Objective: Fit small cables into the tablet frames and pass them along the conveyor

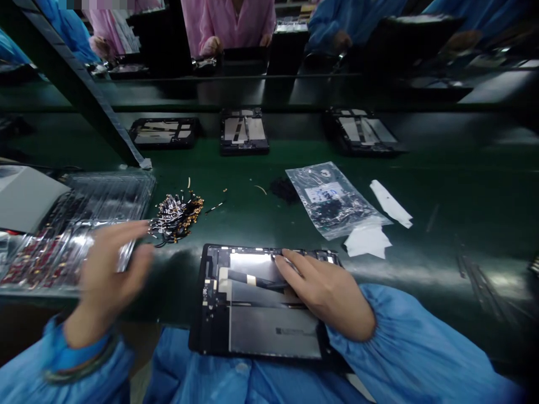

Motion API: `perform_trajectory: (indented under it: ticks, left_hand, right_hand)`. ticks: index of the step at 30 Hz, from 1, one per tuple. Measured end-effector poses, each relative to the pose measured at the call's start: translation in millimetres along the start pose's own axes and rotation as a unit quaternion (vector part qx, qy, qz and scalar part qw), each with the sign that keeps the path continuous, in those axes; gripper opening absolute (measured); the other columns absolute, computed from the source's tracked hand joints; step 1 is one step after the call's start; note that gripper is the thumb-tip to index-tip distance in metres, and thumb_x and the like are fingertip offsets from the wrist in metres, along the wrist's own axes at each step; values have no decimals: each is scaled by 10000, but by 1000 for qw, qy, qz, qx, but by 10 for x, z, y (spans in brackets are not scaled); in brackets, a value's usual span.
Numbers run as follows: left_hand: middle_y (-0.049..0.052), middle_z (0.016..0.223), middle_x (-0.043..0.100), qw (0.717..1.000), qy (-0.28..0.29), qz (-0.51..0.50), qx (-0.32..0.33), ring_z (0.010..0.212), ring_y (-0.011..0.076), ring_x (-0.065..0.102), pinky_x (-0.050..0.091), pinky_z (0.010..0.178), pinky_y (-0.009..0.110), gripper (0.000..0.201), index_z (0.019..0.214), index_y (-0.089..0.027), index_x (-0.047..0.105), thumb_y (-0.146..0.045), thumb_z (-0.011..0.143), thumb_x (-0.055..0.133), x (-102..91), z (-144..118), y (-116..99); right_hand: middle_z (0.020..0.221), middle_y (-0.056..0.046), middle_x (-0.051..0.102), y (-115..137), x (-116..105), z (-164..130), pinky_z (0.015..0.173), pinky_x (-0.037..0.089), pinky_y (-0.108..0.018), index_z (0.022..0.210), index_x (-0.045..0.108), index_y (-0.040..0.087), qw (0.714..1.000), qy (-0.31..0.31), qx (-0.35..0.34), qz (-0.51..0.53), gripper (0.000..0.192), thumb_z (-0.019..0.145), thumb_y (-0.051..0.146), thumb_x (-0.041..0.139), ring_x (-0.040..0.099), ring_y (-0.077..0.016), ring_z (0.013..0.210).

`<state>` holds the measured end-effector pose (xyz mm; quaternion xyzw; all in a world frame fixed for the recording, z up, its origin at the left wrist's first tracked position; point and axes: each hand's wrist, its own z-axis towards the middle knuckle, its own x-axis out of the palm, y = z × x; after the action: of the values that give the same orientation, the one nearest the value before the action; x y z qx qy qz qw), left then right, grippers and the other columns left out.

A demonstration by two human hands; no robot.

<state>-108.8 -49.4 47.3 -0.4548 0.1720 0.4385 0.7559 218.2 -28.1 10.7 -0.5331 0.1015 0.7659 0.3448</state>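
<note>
An opened tablet (273,328), its inner metal plate and dark flex strips showing, lies at the bench's near edge in front of me. Resting over its upper right part is my right hand (326,286), fingers stretched out across the tablet's inside. My left hand (112,275) is blurred by motion, thumb and fingers apart, and nothing shows between them. Its fingertips are beside a pile of small black cables with gold-coloured ends (179,216). One loose cable (214,208) lies just right of that pile.
Clear plastic trays (113,193) of small parts and a white box (29,196) stand left. A zip bag (332,196), small black pieces (284,189) and white paper scraps (389,205) lie right. Several opened tablets (244,132) line the back, with people beyond. A post (84,84) slants upper left.
</note>
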Motion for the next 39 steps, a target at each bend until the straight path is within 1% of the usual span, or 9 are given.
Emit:
perform_trajectory:
  ticks: [1,2,3,6,9,13,16,25,39]
  left_hand:
    - [44,1049,681,986,123,-23,110,1003,232,613,468,919,409,192,956,-241,642,-344,794,624,179,27,-163]
    - [59,1139,660,955,230,-39,184,1073,231,597,459,944,399,197,1022,-239,634,-303,845,576,358,44,-306]
    - [71,1203,635,924,298,-49,236,1133,227,572,448,967,390,207,1064,-228,618,-278,878,542,530,50,-425]
    - [110,1265,598,853,386,-45,349,1202,243,525,427,995,415,268,1150,-161,563,-279,930,464,919,28,-614]
    - [125,1231,616,835,393,-28,385,1193,262,524,433,982,430,303,1157,-118,541,-298,954,407,1070,-5,-629]
    - [98,1245,599,845,414,-54,334,1185,213,518,441,980,364,282,1163,-146,521,-286,964,380,1053,13,-608]
    - [83,1238,597,850,420,-73,311,1176,191,517,444,973,350,283,1206,-165,492,-240,962,369,1044,40,-611]
    - [94,1289,568,837,394,-3,379,1203,236,481,439,975,407,401,1285,-148,478,-75,899,398,1092,-22,-591]
    - [90,1282,576,839,381,4,389,1188,232,485,452,963,408,396,1270,-150,504,-84,888,425,1105,-51,-600]
  right_hand:
    - [915,-154,701,-2,-3,1,489,421,-298,909,679,80,1000,-2,0,2,299,851,40,388,607,-181,588]
    - [914,-150,701,-3,-4,1,491,419,-299,912,678,78,1000,-4,0,3,297,855,41,389,608,-181,592]
    - [913,-146,700,-3,-4,2,495,418,-299,914,677,79,1000,-4,2,5,294,861,44,390,609,-180,597]
    - [908,-132,698,0,4,8,514,416,-291,916,669,89,1000,0,4,7,276,878,59,398,608,-169,614]
    - [885,-123,694,3,7,11,535,414,-285,924,662,88,1000,1,5,4,264,889,67,401,607,-165,635]
    - [803,-100,680,-10,-36,-36,557,415,-281,979,649,75,1000,7,18,23,289,924,79,365,603,-168,646]
    - [846,-94,678,-50,-102,-124,552,420,-279,1030,630,88,997,36,35,63,354,948,72,286,606,-167,666]
    - [962,-107,678,-122,-124,-350,599,456,-295,1089,607,94,998,24,42,48,332,936,39,318,614,-190,754]
    - [966,-103,681,-120,-78,-330,632,453,-290,1051,654,104,998,12,51,44,325,939,53,354,588,-182,757]
